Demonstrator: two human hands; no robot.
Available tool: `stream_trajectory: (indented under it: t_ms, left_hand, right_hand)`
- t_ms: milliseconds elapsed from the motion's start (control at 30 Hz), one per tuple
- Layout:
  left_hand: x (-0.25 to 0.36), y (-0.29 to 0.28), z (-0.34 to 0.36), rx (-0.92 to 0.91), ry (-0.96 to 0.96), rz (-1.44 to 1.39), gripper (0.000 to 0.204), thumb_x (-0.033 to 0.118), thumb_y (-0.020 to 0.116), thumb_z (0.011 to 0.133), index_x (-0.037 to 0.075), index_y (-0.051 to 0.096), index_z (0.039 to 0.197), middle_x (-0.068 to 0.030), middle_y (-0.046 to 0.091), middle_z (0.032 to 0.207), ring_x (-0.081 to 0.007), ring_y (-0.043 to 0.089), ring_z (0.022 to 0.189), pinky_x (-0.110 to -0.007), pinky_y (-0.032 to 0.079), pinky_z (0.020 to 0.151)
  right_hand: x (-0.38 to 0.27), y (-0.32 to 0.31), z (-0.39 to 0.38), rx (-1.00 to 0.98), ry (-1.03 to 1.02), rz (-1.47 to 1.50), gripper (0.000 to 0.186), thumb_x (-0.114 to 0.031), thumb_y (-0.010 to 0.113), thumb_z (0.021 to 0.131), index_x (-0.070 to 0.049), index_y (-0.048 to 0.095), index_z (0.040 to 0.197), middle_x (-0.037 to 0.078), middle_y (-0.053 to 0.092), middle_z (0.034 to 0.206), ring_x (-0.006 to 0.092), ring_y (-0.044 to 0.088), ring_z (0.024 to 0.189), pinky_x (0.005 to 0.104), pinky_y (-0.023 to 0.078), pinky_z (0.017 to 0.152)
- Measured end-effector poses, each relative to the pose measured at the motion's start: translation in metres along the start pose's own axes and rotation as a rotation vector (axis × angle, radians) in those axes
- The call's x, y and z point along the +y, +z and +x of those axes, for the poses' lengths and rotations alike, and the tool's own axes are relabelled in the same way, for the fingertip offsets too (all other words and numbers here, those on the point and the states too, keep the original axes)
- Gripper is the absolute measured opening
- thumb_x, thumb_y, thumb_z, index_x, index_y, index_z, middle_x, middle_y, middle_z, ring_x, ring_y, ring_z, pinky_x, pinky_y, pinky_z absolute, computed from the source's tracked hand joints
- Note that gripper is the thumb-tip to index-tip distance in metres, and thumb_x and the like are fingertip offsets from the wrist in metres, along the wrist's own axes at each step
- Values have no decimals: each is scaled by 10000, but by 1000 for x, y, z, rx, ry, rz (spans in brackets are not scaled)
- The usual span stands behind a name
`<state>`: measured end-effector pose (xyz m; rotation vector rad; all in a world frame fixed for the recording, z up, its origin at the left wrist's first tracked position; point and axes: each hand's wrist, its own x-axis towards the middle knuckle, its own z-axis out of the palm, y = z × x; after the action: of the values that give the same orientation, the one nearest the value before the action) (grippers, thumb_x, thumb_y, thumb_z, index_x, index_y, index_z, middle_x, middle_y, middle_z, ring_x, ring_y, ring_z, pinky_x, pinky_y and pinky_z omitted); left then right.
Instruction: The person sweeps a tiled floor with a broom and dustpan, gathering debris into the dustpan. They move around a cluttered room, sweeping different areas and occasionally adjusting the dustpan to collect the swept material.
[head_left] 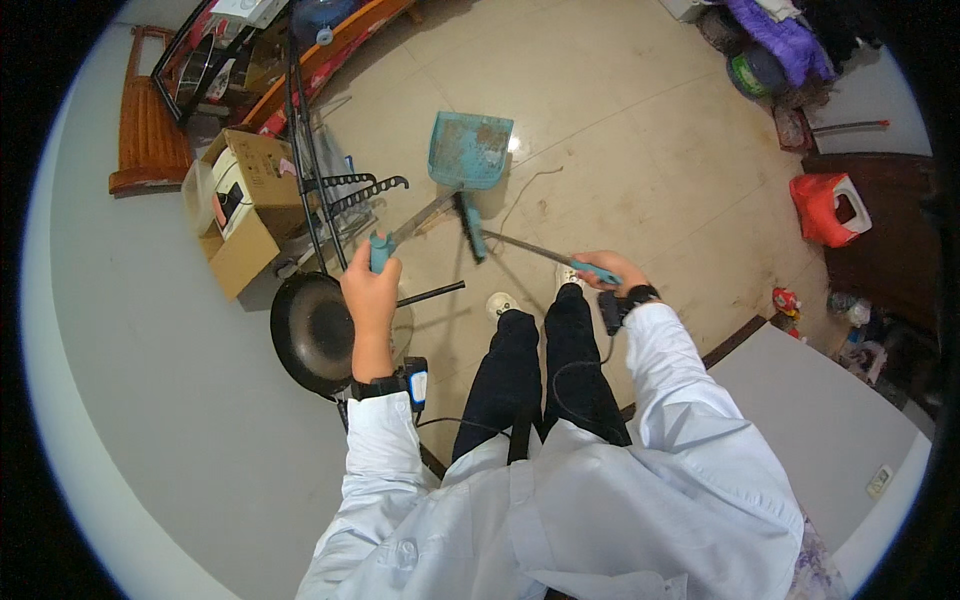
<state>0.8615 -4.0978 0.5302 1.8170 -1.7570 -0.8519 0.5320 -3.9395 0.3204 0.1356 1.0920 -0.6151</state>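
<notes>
My left hand (370,287) is closed around the teal grip of a long-handled dustpan (470,150). Its teal pan, smeared with brown dirt, is out on the tiled floor ahead of me. My right hand (610,270) wraps round the teal handle end of a broom (530,246). The broom's narrow head, with dark bristles, is just below the pan's near edge; whether it touches the pan I cannot tell. Both wrists carry dark straps with small devices and cables.
A black wok (312,332) hangs by my left hand, next to a black metal rack (340,190). Beyond stands an open cardboard box (262,180). On the right are a red bag (828,210), a dark door and purple cloth (780,40). My shoes (502,304) are close behind the broom.
</notes>
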Motion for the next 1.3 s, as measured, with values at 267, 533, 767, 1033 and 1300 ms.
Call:
stream_trajectory:
  t_ms: [267, 533, 767, 1033, 1300]
  left_hand:
    - [25, 12, -2, 50, 29, -48, 367, 121, 555, 671, 22, 601, 1022, -41, 502, 585, -84, 431, 531, -243, 391, 524]
    - [42, 35, 12, 76, 121, -78, 346, 98, 553, 667, 9, 588, 999, -56, 520, 656, -98, 449, 580, -243, 401, 556]
    - [30, 65, 17, 43, 7, -138, 308, 48, 524, 708, 4, 574, 1009, 6, 526, 706, -66, 426, 613, -206, 379, 572]
    - [11, 96, 22, 58, 16, -212, 283, 26, 522, 724, -7, 570, 1002, 24, 532, 804, -38, 417, 677, -173, 355, 618]
    - [17, 128, 22, 3, 48, -73, 285, 77, 546, 710, -3, 580, 981, 14, 490, 646, -56, 412, 576, -216, 363, 532]
  right_hand:
    - [-18, -58, -83, 351, -76, 50, 214, -179, 458, 891, -71, 485, 1073, 68, 509, 682, 86, 423, 453, 198, 373, 366]
    - [-28, -4, -39, 121, -88, -44, 197, -187, 466, 891, -74, 499, 1048, 63, 486, 641, 111, 430, 478, 238, 361, 379]
    - [-20, 102, 129, -173, 89, 245, 149, -159, 489, 870, -38, 446, 795, 55, 493, 658, 112, 458, 492, 230, 376, 396]
    - [-19, 5, 85, -217, -157, 358, 129, -144, 500, 869, -19, 485, 843, 40, 489, 686, 70, 420, 484, 173, 357, 399]
    - [30, -126, -67, 97, -176, 585, 325, -188, 462, 901, -82, 371, 1195, 47, 459, 729, 55, 380, 478, 158, 332, 370]
